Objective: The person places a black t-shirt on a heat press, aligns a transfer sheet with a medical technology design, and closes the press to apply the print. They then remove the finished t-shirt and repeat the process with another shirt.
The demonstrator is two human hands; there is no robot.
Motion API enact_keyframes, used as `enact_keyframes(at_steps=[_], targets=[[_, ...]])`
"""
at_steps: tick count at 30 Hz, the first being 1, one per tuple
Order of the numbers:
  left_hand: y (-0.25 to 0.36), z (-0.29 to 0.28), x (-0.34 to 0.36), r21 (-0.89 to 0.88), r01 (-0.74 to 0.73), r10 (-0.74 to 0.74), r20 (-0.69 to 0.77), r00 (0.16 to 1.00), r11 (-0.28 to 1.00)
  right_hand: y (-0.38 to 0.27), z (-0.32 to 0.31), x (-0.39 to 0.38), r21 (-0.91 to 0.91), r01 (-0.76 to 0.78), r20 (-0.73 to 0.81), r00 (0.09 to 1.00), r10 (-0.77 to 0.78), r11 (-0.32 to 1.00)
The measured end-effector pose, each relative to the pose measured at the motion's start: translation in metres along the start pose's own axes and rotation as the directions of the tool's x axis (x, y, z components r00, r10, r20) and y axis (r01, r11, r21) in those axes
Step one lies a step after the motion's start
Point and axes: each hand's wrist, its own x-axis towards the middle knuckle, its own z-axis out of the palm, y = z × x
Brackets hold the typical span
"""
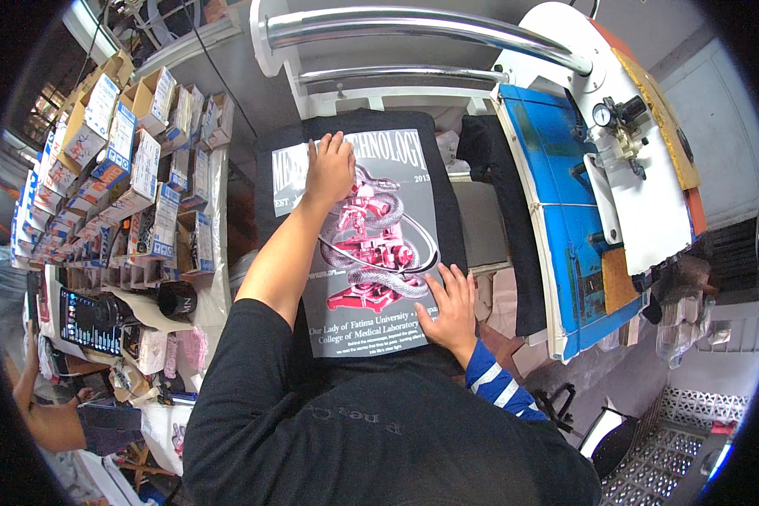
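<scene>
A black T-shirt [450,221] lies spread on the press bed before me. On it rests a grey printed transfer sheet [299,244] bearing white lettering and a red microscope with a silvery snake coiled around it. My left hand [331,169] lies on the upper part of the sheet, palm down, covering some of the large letters. At the sheet's lower right edge my right hand [450,314] rests with its fingers spread, partly on the sheet and partly on the black cloth. Neither hand grips anything.
To the right, a heat press head [548,211] with a blue top, pressure gauge [602,115] and chrome bar [430,29] is swung aside. Stacked cardboard boxes [131,169] crowd the left, above a monitor [88,320] and a black cup [175,299]. Another person's arm [51,413] shows lower left.
</scene>
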Motion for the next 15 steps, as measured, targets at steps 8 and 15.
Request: enact_keyframes(at_steps=[8,15], targets=[[0.0012,0.0001,0.0017,0.002,0.004,-0.004,0.0,1.0,1.0,0.0011,0.0002,0.0006,0.007,-0.007,0.003,1.0,0.007,1.0],[-0.0006,0.001,-0.0004,-0.007,0.003,-0.003,-0.011,1.0,1.0,0.0021,0.0007,0.0014,0.009,-0.002,-0.002,1.0,0.002,1.0]])
